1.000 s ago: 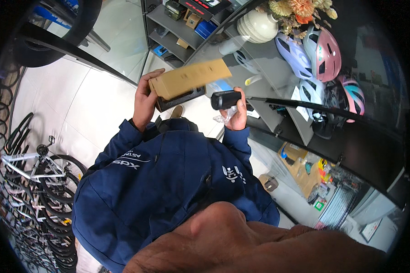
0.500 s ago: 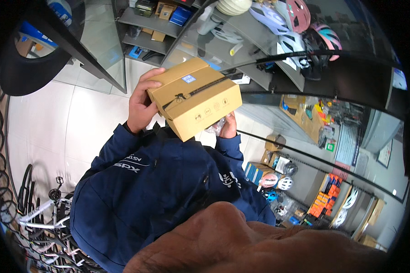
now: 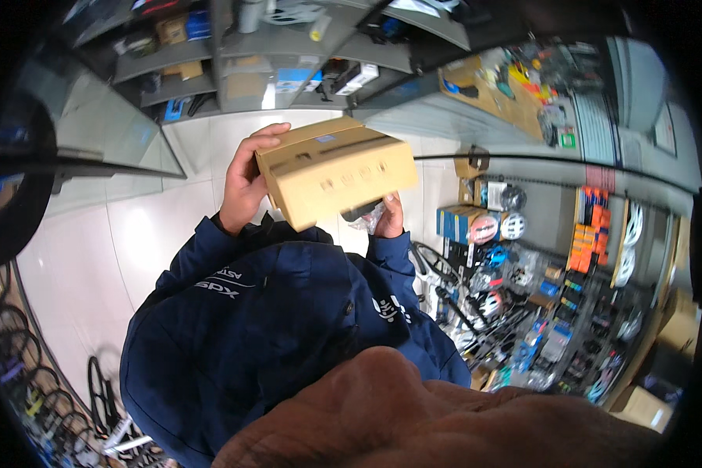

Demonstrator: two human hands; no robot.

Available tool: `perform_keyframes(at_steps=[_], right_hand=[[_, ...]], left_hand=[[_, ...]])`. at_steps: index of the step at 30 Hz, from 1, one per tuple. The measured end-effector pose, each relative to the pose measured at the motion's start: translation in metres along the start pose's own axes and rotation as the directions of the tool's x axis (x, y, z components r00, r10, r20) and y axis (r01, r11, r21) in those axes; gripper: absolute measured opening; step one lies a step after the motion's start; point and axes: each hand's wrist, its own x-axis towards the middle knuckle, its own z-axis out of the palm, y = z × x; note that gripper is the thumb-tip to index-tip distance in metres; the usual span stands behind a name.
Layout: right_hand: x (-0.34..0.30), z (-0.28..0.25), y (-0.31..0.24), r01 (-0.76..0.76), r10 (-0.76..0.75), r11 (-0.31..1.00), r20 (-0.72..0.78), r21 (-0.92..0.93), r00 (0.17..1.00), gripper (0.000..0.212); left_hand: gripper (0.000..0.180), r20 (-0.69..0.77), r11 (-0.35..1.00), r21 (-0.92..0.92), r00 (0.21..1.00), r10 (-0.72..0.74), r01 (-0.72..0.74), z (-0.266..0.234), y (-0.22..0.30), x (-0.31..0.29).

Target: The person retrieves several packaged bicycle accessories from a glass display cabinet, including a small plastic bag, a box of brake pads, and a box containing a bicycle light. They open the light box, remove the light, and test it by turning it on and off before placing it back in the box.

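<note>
Head view shows the left hand (image 3: 243, 189) clasping the end of a tan cardboard box (image 3: 335, 171) held up at chest height while the right hand (image 3: 388, 218), pinching crinkled clear plastic (image 3: 364, 221), props it underneath, so steadying both ends seems wise.

cardboard box (image 3: 335, 181) | turned, long side now facing up | view swung toward wall racks

Both hands raised, left hand (image 3: 244, 184) and right hand (image 3: 389, 218) gripping.
</note>
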Motion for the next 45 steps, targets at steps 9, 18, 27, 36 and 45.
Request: perform_keyframes(at_steps=[9,18,27,36,45], right_hand=[[-0.119,-0.14,-0.059,0.301,-0.242,0.949,-0.398,0.09,0.885,0.058],[-0.181,-0.267,-0.102,0.695,-0.378,0.673,-0.689,0.254,0.618,0.043],[-0.126,-0.368,-0.173,0.815,-0.418,0.482,-0.734,0.321,0.536,0.044],[-0.049,-0.46,-0.256,0.802,-0.428,0.522,-0.724,0.291,0.541,0.048],[0.101,-0.62,-0.33,0.489,-0.213,0.743,-0.532,0.457,0.82,0.05]], left_hand=[[0.023,0.119,0.733,-0.372,0.812,-0.571,0.57,0.175,-0.108,0.018],[0.033,0.366,0.553,-0.158,0.569,-0.737,0.818,0.327,-0.206,0.05],[0.035,0.454,0.487,-0.035,0.448,-0.77,0.873,0.441,-0.294,0.122],[0.034,0.474,0.565,-0.035,0.512,-0.717,0.824,0.507,-0.386,0.192],[0.035,0.07,0.598,-0.117,0.607,-0.792,0.793,0.537,-0.489,0.227]])
